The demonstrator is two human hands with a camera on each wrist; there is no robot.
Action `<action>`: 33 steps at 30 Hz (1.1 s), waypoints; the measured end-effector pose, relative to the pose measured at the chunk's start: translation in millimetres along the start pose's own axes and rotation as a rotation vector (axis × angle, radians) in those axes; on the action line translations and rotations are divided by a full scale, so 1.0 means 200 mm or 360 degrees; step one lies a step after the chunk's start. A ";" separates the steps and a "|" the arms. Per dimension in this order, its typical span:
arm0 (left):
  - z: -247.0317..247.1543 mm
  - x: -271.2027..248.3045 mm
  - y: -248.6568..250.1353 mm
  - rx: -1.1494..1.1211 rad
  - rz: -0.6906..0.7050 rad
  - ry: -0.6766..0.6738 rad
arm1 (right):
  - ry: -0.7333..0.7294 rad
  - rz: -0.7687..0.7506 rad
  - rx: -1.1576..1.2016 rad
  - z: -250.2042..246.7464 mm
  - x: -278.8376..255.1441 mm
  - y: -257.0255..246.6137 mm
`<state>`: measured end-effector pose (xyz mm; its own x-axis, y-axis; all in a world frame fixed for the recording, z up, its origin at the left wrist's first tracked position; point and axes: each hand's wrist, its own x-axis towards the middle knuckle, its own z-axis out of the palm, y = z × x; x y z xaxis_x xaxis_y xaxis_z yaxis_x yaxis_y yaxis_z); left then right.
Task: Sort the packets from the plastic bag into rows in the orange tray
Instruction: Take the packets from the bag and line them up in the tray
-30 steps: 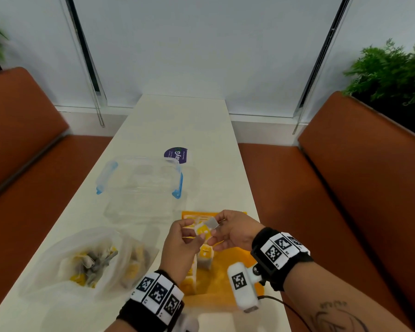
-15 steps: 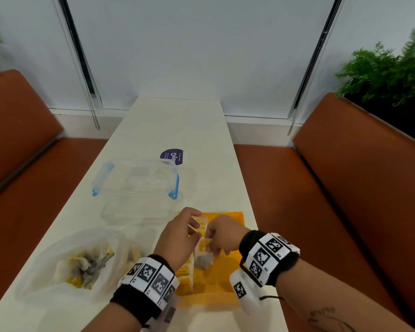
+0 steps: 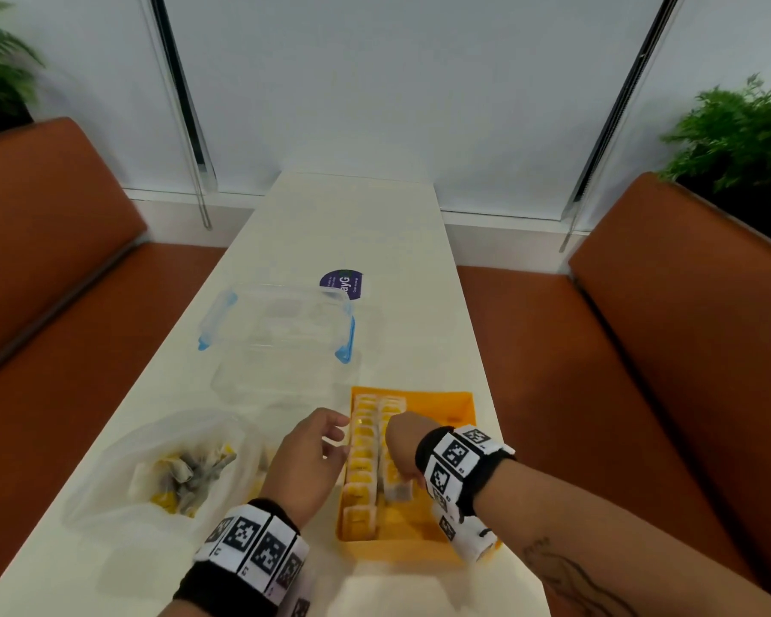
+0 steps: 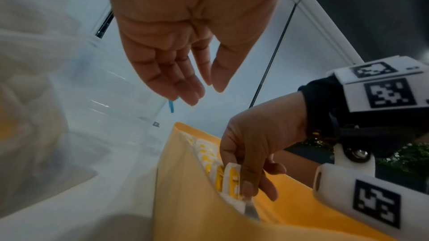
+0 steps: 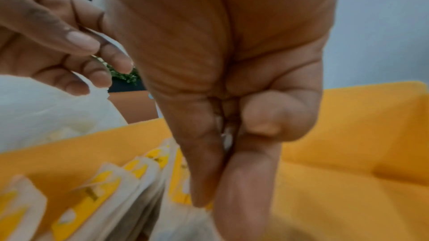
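The orange tray (image 3: 461, 400) lies on the white table near its right edge. White-and-yellow packets (image 3: 362, 456) stand in a row along its left wall, with a second row beside them. My right hand (image 3: 399, 480) reaches down into the tray and pinches one packet (image 4: 232, 179) between thumb and forefinger at the near end of the second row. My left hand (image 3: 341, 436) hovers at the tray's left edge, fingers relaxed and holding nothing. The clear plastic bag (image 3: 183, 474), left of the tray, holds several more packets.
A clear lidded box with blue clips (image 3: 281, 331) sits beyond the bag and tray. A purple round sticker (image 3: 343, 285) lies behind it. Brown benches run along both sides of the narrow table. The tray's right half (image 5: 348, 162) is bare orange.
Both hands held a packet above the tray. The right hand has since lowered it into the second row, and the left hand has let go and drawn slightly left.
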<state>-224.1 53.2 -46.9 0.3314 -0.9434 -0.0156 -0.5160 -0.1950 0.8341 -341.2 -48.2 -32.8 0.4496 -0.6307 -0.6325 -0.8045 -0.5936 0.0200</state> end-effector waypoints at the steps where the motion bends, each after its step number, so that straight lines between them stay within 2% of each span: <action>1: 0.00 0.00 0.00 0.0006 -0.0006 0.0001 | 0.0034 0.0011 0.0004 0.00 0.01 0.00; 3: 0.00 -0.01 -0.01 0.0019 -0.0013 0.0000 | 0.0071 0.0023 0.0031 0.00 0.01 -0.01; 8: 0.01 -0.01 0.00 0.0048 -0.0023 -0.0038 | -0.0034 0.0035 0.0022 0.00 0.01 0.00; 12: 0.00 -0.01 -0.01 0.0054 -0.0054 -0.0046 | -0.0027 0.0111 0.0321 -0.05 -0.04 0.07; 16: -0.01 -0.02 -0.03 0.0029 -0.0122 -0.0020 | -0.0312 0.0145 0.0611 -0.03 -0.06 0.18; 22: -0.01 -0.06 -0.05 -0.0005 -0.0144 -0.0052 | -0.0671 -0.0132 0.0617 0.03 -0.07 0.16; 28: -0.02 -0.08 -0.05 -0.0012 -0.0149 -0.0066 | -0.0545 -0.0252 0.0414 0.01 -0.07 0.11; 33: -0.09 -0.12 0.00 -0.0034 -0.0075 -0.0114 | -0.0539 -0.0162 0.0626 -0.03 -0.06 0.17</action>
<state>-217.5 81.7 -36.3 0.2969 -0.9503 -0.0939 -0.4843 -0.2346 0.8429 -370.9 -64.3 -20.3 0.4348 -0.3443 -0.8321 -0.8774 -0.3699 -0.3055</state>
